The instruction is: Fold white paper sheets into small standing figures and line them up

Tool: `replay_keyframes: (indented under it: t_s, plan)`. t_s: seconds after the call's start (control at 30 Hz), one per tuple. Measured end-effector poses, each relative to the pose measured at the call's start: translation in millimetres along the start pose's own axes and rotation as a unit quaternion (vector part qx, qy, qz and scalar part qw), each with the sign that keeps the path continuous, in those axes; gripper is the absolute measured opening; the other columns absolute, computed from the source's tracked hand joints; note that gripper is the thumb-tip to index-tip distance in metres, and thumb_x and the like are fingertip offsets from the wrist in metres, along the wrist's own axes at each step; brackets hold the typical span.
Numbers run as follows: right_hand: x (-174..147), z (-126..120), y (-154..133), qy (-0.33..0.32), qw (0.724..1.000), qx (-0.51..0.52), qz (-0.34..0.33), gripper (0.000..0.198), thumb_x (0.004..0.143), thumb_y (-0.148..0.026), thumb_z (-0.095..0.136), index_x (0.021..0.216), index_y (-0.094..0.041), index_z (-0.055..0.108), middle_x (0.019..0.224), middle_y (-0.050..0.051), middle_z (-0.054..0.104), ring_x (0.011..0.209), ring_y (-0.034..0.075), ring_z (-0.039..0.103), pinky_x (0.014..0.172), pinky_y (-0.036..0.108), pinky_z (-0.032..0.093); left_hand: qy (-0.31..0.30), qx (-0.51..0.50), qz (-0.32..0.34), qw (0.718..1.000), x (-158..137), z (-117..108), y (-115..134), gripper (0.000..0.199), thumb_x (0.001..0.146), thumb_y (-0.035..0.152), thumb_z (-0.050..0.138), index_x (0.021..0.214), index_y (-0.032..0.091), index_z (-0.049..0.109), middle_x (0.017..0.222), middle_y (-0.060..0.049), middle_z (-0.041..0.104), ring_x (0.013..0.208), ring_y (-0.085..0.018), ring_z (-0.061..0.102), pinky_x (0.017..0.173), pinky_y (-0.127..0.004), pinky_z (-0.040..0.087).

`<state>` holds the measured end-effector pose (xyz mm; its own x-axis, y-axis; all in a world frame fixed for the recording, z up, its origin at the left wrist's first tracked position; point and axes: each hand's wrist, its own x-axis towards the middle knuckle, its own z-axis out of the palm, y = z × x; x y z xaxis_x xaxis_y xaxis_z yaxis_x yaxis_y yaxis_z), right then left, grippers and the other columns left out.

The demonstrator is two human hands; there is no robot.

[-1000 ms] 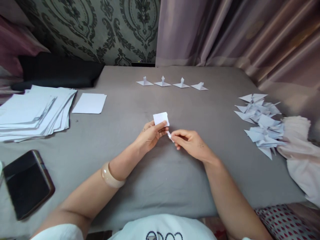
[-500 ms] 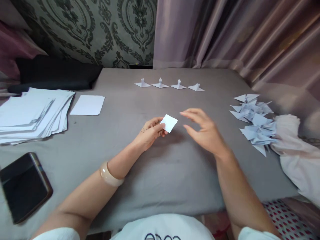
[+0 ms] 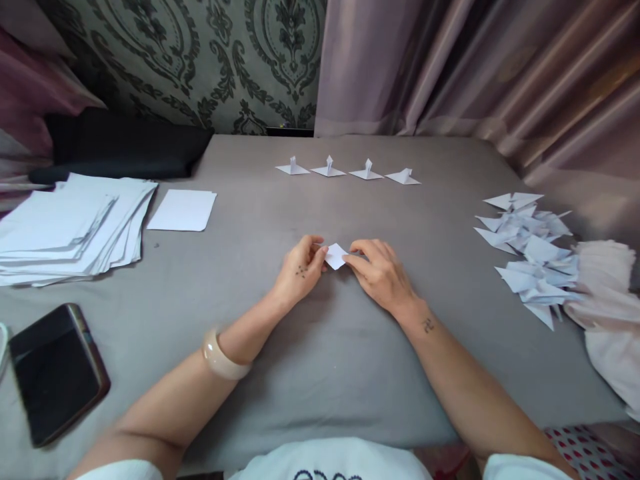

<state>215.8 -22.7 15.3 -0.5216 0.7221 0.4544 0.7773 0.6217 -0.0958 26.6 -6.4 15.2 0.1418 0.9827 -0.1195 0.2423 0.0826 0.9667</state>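
A small white folded paper square (image 3: 336, 256) is held between both hands, turned so that a corner points toward me. My left hand (image 3: 301, 270) pinches its left corner, thumb on top and fingers behind. On the opposite corner, my right hand (image 3: 381, 275) grips with thumb and index finger. The fingers hide both side corners. Beyond the hands, several folded paper cranes (image 3: 329, 168) stand in a row near the far edge of the table.
A heap of paper cranes (image 3: 537, 253) lies at the right beside a pale cloth (image 3: 605, 287). On the left are a stack of white sheets (image 3: 75, 227), square paper pieces (image 3: 183, 210), a phone (image 3: 57, 373) and a black folded cloth (image 3: 125, 147). Grey fabric covers the table (image 3: 240, 220).
My right hand has come in from the right and closed on the paper's right corner. The paper has turned and dropped slightly. The whole view has shifted a little.
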Motion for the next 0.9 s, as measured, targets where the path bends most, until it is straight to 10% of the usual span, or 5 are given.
replay_keyframes:
  t_s: [0.27, 0.57, 0.73, 0.9]
  plan:
    - [-7.1, 0.4, 0.2, -0.058, 0.998, -0.007, 0.032, 0.029, 0.093, -0.01, 0.045, 0.108, -0.019, 0.067, 0.1, 0.008, 0.064, 0.086, 0.02, 0.051, 0.078, 0.033, 0.042, -0.04, 0.334, 0.245, 0.91, -8.1, -3.8, -4.1, 0.042, 0.07, 0.001, 0.046, 0.108, 0.017, 0.057, 0.109, -0.011, 0.055, 0.095, -0.023, 0.051, 0.082, -0.036, 0.046]
    - [-4.4, 0.1, -4.6, -0.062, 0.996, 0.009, 0.059, 0.03, 0.094, -0.01, 0.043, 0.111, -0.019, 0.065, 0.101, 0.007, 0.063, 0.084, 0.019, 0.053, 0.077, 0.032, 0.043, -0.09, 0.488, 0.328, 0.804, -9.6, -3.7, 2.6, 0.022, 0.089, 0.005, 0.042, 0.098, 0.011, 0.061, 0.098, -0.011, 0.064, 0.091, -0.023, 0.054, 0.083, -0.037, 0.05]
    - [-5.2, 0.0, -3.6, -0.077, 0.992, 0.046, 0.085, 0.024, 0.096, -0.02, 0.045, 0.097, -0.018, 0.069, 0.096, 0.008, 0.063, 0.085, 0.019, 0.055, 0.078, 0.032, 0.045, -0.069, 0.485, 0.317, 0.812, -13.9, -2.7, 1.9, 0.02, 0.092, 0.009, 0.044, 0.094, 0.012, 0.064, 0.095, -0.01, 0.066, 0.092, -0.023, 0.057, 0.082, -0.036, 0.052]
    - [-7.6, 0.6, -5.3, -0.06, 0.981, 0.118, 0.141, 0.023, 0.096, -0.026, 0.048, 0.094, -0.019, 0.069, 0.097, 0.007, 0.063, 0.088, 0.018, 0.058, 0.08, 0.032, 0.047, -0.014, 0.382, 0.218, 0.898, -15.0, -2.8, 0.0, 0.015, 0.091, 0.02, 0.054, 0.092, 0.015, 0.067, 0.094, -0.009, 0.066, 0.086, -0.02, 0.058, 0.077, -0.032, 0.051]
